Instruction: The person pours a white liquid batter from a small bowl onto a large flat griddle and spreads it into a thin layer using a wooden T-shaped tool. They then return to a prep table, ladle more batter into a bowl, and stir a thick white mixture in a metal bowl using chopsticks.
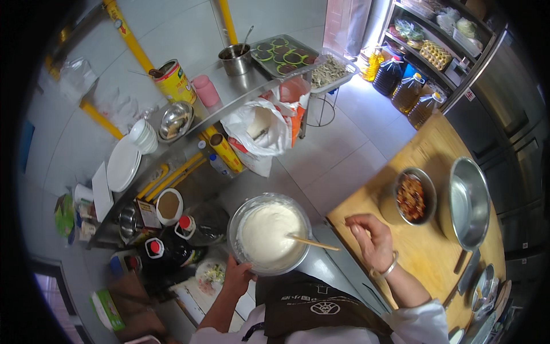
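Note:
My left hand (pixel 240 276) grips the lower left rim of a round metal bowl (pixel 303 253), held in front of the dark apron. Thick white batter or dough (pixel 270 228) fills much of the bowl, and a thin wooden stick (pixel 316 244) stands in it, its free end leaning out over the right rim. My right hand (pixel 371 241) is raised over the near left edge of the wooden table, fingers loosely curled and apart, with nothing seen in it. Beyond it are a metal pot (pixel 434 193) of reddish-brown chopped food and a large, seemingly empty metal basin (pixel 481 206).
A cleaver (pixel 468 273) lies on the wooden table (pixel 412 275). Along the wall, a steel shelf (pixel 215 109) bears a tin, plates, a pot and a tray of green-rimmed moulds (pixel 283 56). An open white sack (pixel 275 142) stands below; dark bottles (pixel 165 253) are at left.

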`<state>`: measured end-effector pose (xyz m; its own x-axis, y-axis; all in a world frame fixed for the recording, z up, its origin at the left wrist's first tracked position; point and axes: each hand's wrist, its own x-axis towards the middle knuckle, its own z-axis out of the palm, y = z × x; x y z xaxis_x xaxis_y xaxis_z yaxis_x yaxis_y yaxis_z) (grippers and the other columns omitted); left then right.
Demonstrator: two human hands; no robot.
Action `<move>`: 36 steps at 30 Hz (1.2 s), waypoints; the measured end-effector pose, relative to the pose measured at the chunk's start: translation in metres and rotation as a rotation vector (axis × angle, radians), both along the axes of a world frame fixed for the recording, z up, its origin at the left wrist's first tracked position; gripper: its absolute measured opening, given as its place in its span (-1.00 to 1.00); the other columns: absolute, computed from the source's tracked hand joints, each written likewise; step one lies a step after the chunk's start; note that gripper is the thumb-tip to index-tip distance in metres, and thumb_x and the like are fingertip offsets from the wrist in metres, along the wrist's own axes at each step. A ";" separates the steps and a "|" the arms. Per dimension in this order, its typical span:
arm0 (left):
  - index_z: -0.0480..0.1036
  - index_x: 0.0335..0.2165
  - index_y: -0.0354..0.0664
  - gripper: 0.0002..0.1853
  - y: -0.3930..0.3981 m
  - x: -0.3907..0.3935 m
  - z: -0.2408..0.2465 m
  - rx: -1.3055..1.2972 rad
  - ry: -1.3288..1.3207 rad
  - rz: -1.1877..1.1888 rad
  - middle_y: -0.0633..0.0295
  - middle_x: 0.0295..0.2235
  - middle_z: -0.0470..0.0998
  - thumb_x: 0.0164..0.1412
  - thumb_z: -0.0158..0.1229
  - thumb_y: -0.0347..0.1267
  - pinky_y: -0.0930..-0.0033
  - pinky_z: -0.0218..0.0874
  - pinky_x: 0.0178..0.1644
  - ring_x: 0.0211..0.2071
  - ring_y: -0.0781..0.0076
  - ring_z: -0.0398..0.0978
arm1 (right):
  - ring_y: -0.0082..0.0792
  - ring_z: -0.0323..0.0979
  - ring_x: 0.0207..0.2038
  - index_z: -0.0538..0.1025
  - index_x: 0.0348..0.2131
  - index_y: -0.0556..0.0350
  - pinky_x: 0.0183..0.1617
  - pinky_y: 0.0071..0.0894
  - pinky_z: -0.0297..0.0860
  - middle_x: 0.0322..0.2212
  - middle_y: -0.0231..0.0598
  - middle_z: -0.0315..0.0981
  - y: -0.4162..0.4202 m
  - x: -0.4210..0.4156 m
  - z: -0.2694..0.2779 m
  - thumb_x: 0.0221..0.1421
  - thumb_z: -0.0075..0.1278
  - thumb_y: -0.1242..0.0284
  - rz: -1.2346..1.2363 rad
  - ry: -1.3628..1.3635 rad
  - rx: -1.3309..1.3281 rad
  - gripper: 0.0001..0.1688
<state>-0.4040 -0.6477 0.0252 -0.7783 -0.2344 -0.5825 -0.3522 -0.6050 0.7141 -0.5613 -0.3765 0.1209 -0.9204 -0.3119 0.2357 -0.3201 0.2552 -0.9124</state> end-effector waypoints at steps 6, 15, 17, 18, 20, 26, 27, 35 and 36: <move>0.03 -0.08 -0.04 -0.41 -0.136 -0.043 -0.044 0.004 -0.103 0.100 0.17 -0.30 0.32 -0.18 -0.12 -0.63 0.49 0.19 -0.76 -0.51 0.35 0.39 | -0.46 0.39 -0.39 0.39 -0.27 0.25 -0.30 -0.55 0.30 -0.45 -0.18 0.44 -0.155 -0.144 -0.096 0.01 -0.09 0.49 -0.020 -0.346 0.096 -0.75; -0.01 -0.03 -0.01 -0.34 -0.237 -0.097 -0.076 0.102 -0.228 0.294 0.15 -0.27 0.32 -0.18 -0.17 -0.66 0.50 0.15 -0.79 -0.53 0.32 0.40 | -0.12 0.40 -0.29 0.45 -0.34 0.19 -0.19 -0.29 0.31 -0.40 -0.03 0.43 -0.328 -0.323 -0.271 -0.14 -0.09 0.42 -0.050 -0.461 0.447 -0.70; -0.02 -0.01 0.01 -0.29 -0.252 -0.104 -0.089 0.094 -0.277 0.296 0.15 -0.25 0.31 -0.23 -0.13 -0.65 0.50 0.14 -0.80 -0.51 0.31 0.40 | -0.11 0.38 -0.27 0.46 -0.35 0.19 -0.17 -0.29 0.30 -0.39 -0.01 0.43 -0.347 -0.361 -0.346 -0.15 -0.11 0.43 -0.103 -0.572 0.434 -0.70; -0.03 0.01 0.02 -0.26 -0.256 -0.117 -0.090 0.085 -0.298 0.309 0.16 -0.24 0.31 -0.24 -0.10 -0.64 0.50 0.14 -0.79 -0.49 0.32 0.40 | -0.09 0.36 -0.23 0.47 -0.36 0.19 -0.13 -0.28 0.28 -0.35 0.02 0.41 -0.353 -0.382 -0.381 -0.18 -0.13 0.45 -0.144 -0.584 0.450 -0.70; -0.06 0.04 0.06 -0.19 -0.251 -0.126 -0.099 0.068 -0.344 0.449 0.15 -0.20 0.30 -0.26 -0.07 -0.64 0.50 0.17 -0.79 -0.46 0.29 0.41 | -0.08 0.35 -0.21 0.47 -0.36 0.20 -0.10 -0.29 0.27 -0.32 0.02 0.40 -0.385 -0.410 -0.402 -0.18 -0.12 0.44 -0.088 -0.616 0.551 -0.69; -0.16 0.11 -0.02 -0.14 -0.256 -0.165 -0.096 -0.008 -0.584 0.463 0.12 0.06 0.03 -0.23 -0.11 -0.69 0.18 0.09 0.00 0.03 0.19 0.07 | -0.12 0.38 -0.23 0.44 -0.31 0.25 -0.18 -0.31 0.31 -0.32 -0.06 0.42 -0.429 -0.447 -0.472 -0.17 -0.13 0.43 0.060 -0.453 1.056 -0.65; -0.15 0.11 -0.03 -0.15 -0.260 -0.172 -0.101 0.022 -0.611 0.484 0.12 0.06 0.04 -0.22 -0.11 -0.69 0.18 0.09 0.00 0.02 0.19 0.08 | -0.14 0.40 -0.32 0.45 -0.38 0.23 -0.25 -0.33 0.32 -0.38 -0.08 0.43 -0.423 -0.453 -0.497 -0.15 -0.15 0.45 0.060 -0.390 1.024 -0.72; -0.05 0.08 -0.09 -0.20 -0.266 -0.174 -0.122 -0.214 -0.675 0.281 0.04 -0.04 0.20 -0.19 0.07 -0.54 0.27 0.12 -0.03 -0.09 0.19 0.23 | -0.21 0.39 -0.48 0.47 -0.50 0.17 -0.37 -0.32 0.32 -0.50 -0.11 0.44 -0.431 -0.452 -0.523 -0.11 -0.15 0.44 0.289 -0.431 0.944 -0.81; -0.04 0.07 -0.09 -0.20 -0.265 -0.175 -0.123 -0.264 -0.685 0.224 0.03 -0.05 0.22 -0.19 0.09 -0.53 0.28 0.12 -0.03 -0.10 0.19 0.24 | -0.21 0.39 -0.47 0.47 -0.49 0.17 -0.36 -0.32 0.32 -0.50 -0.11 0.44 -0.434 -0.455 -0.524 -0.10 -0.15 0.44 0.278 -0.431 0.948 -0.80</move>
